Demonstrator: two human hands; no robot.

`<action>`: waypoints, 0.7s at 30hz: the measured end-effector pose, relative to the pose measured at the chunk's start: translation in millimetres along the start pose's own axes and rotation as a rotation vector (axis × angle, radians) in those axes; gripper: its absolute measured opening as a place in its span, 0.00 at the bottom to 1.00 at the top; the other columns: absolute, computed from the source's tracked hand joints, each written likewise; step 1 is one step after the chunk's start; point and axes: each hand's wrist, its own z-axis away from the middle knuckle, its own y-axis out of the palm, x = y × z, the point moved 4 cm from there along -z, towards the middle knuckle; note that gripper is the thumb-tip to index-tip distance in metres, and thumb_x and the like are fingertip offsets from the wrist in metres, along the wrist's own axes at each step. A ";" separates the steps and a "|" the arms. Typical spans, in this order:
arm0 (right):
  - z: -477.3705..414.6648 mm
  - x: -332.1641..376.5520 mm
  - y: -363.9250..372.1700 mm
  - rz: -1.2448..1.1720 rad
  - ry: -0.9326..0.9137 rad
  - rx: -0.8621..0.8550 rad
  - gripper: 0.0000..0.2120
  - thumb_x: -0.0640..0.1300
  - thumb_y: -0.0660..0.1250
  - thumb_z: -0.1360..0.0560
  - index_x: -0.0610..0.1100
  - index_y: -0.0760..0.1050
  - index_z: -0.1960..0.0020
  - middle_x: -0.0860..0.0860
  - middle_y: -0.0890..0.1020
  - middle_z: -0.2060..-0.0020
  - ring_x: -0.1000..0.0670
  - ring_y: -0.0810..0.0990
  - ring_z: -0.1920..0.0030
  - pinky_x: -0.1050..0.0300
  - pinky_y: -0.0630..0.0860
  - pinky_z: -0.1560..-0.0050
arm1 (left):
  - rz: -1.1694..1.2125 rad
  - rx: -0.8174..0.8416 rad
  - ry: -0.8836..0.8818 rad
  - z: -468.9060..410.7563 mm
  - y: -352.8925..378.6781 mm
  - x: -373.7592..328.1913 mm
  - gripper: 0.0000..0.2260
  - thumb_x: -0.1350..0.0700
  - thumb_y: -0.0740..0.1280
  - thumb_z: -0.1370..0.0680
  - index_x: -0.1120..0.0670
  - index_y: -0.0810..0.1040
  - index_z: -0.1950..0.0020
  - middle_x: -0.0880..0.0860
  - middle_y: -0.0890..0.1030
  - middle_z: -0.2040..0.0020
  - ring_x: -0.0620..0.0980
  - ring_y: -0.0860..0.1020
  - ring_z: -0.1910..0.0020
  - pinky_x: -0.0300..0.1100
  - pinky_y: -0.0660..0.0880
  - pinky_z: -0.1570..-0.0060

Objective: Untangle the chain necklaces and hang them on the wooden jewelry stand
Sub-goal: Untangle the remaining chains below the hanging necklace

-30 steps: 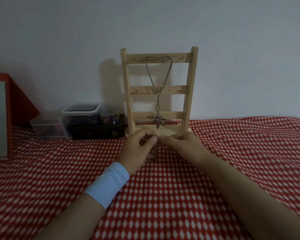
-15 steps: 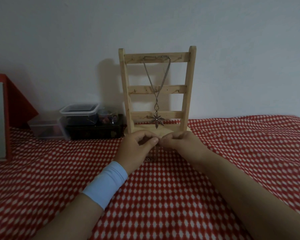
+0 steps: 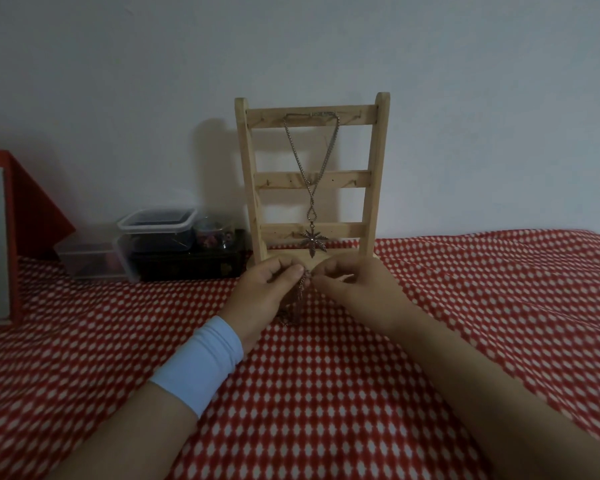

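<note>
A wooden ladder-shaped jewelry stand (image 3: pixel 371 188) stands against the wall on the red checked cloth. One silver chain necklace with a leaf pendant (image 3: pixel 312 242) hangs from its top bar. Just in front of the stand's base, my left hand (image 3: pixel 264 292) and my right hand (image 3: pixel 357 289) meet fingertip to fingertip and both pinch a thin tangled chain (image 3: pixel 300 296). The chain droops between the hands to the cloth; its lower part is dim and partly hidden by my left palm. A white wristband sits on my left wrist.
Clear plastic containers (image 3: pixel 153 233) and a black box (image 3: pixel 187 265) sit left of the stand by the wall. A red-framed board (image 3: pixel 0 237) leans at the far left. The red checked cloth (image 3: pixel 326 393) covers the whole surface.
Both hands stay together in front of the stand. The chain now hangs more visibly between them, with slight finger movement.
</note>
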 end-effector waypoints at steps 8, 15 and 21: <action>0.3 -2.9 -1.0 -0.113 0.023 -0.022 0.01 0.40 0.76 0.26 0.43 0.87 0.55 0.53 0.88 0.60 0.55 0.87 0.57 0.65 0.81 0.53 | -0.275 0.025 0.182 0.4 -1.8 -15.1 0.07 0.59 0.67 0.21 0.50 0.84 0.55 0.45 0.85 0.59 0.39 0.82 0.59 0.30 0.76 0.56; -1.2 -9.8 -2.9 -0.057 0.092 0.123 0.05 0.42 0.73 0.23 0.43 0.86 0.56 0.51 0.88 0.60 0.54 0.85 0.58 0.61 0.81 0.52 | -0.430 0.089 0.212 -0.1 -2.3 -14.8 0.04 0.56 0.67 0.21 0.49 0.80 0.55 0.47 0.85 0.58 0.41 0.82 0.59 0.36 0.78 0.55; 0.5 -9.6 11.5 0.300 0.059 0.304 0.07 0.47 0.63 0.21 0.46 0.79 0.50 0.52 0.82 0.55 0.53 0.80 0.54 0.53 0.79 0.48 | -1.181 0.264 0.400 7.7 4.3 -36.3 0.03 0.50 0.62 0.20 0.46 0.75 0.48 0.43 0.79 0.61 0.41 0.75 0.61 0.36 0.66 0.63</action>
